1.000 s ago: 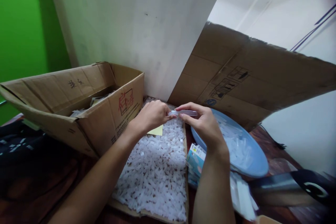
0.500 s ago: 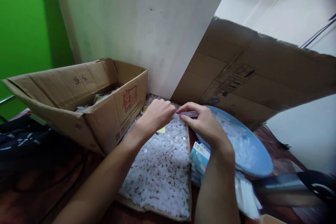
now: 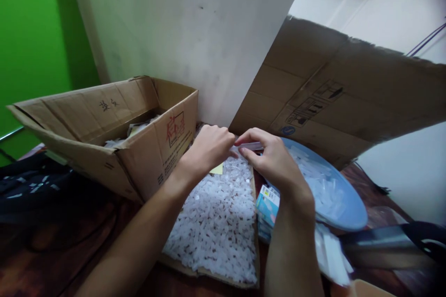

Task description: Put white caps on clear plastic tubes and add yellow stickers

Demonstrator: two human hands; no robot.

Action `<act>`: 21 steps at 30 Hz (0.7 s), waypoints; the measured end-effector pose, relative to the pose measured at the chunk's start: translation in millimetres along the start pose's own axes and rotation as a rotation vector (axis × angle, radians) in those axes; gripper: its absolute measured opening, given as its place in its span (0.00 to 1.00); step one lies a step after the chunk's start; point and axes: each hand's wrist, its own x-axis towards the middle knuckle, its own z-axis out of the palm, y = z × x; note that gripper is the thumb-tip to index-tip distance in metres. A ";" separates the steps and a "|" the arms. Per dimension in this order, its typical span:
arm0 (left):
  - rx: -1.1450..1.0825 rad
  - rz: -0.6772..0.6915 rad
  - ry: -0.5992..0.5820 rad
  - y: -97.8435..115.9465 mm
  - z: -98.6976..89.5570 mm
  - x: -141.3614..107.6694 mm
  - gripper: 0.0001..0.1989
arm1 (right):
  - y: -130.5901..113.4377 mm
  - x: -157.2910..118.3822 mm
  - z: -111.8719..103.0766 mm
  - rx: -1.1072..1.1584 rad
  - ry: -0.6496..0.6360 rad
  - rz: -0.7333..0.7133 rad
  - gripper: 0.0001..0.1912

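My right hand (image 3: 273,158) pinches a slim clear plastic piece (image 3: 254,146) between thumb and fingers; its exact kind is hard to make out. My left hand (image 3: 214,146) is closed at the near end of that piece, with knuckles up, and what its fingers hold is hidden. Both hands are over a shallow cardboard tray (image 3: 256,260) spread with many small whitish translucent plastic bits (image 3: 219,222). A yellow slip of paper (image 3: 217,169) lies among the bits below my left hand.
An open cardboard box (image 3: 146,167) with papers and plastic inside stands at left. To the right are a blue basin (image 3: 360,211) of clear plastic pieces, a small blue-and-white packet (image 3: 267,206) and white strips (image 3: 332,255). A large cardboard sheet (image 3: 313,74) leans behind.
The view has shifted slightly. My left hand's fingers have turned a little at the end of the clear piece; my right hand keeps its pinch.
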 end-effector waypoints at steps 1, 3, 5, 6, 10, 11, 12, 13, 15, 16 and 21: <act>-0.005 -0.004 -0.008 -1.2 1.2 -0.1 0.19 | 0.2 0.5 1.1 0.008 -0.011 0.008 0.09; -0.014 -0.009 -0.026 -3.4 4.1 -0.1 0.20 | 1.6 1.6 3.0 0.021 -0.043 0.027 0.09; -0.023 -0.007 -0.043 -4.5 7.3 0.2 0.21 | 3.8 2.4 4.1 0.023 -0.075 0.047 0.09; -0.028 -0.004 -0.050 -4.4 8.9 0.5 0.21 | 5.0 2.6 4.3 0.023 -0.089 0.058 0.09; -0.045 0.009 -0.066 -0.8 14.1 2.1 0.20 | 8.4 1.5 3.5 0.003 -0.115 0.080 0.11; -0.048 0.010 -0.066 0.2 14.7 2.7 0.20 | 8.7 1.0 2.8 -0.004 -0.115 0.081 0.11; -0.050 0.011 -0.065 0.9 14.8 3.2 0.20 | 8.9 0.5 1.8 -0.006 -0.112 0.084 0.11; -0.051 0.011 -0.062 1.3 14.6 3.8 0.21 | 9.0 0.0 0.6 0.000 -0.108 0.091 0.10; -0.053 0.009 -0.055 1.4 13.1 5.0 0.23 | 9.1 -1.2 -2.8 0.025 -0.101 0.105 0.09; -0.054 0.006 -0.050 1.3 12.1 5.6 0.24 | 9.2 -1.9 -4.8 0.039 -0.097 0.109 0.08; -0.060 -0.008 -0.025 1.7 8.0 8.1 0.32 | 10.9 -5.6 -14.4 0.089 -0.097 0.131 0.05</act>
